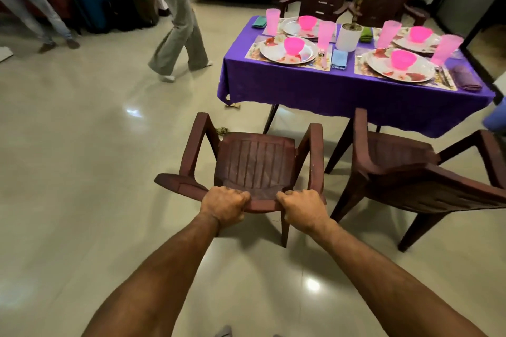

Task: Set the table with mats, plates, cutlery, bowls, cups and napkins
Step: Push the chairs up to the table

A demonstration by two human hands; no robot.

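Both hands [264, 206] grip the chair [254, 164] backrest, seat facing the table [328, 85].

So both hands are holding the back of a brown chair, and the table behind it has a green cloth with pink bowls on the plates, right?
Not quite: the cloth is purple, not green, as the head view shows. The rest holds: the left hand and right hand grip the back of the brown chair, and pink bowls sit on the plates.

1. The fingers [282, 195] of both hands are curling out of sight behind the dark brown plastic chair's backrest [262, 204].
2. The cutlery [443, 78] beside the near-right floral plate [401, 68] is showing too blurred to sort.
3. A blue object [495, 117] is being cut off by the right edge.
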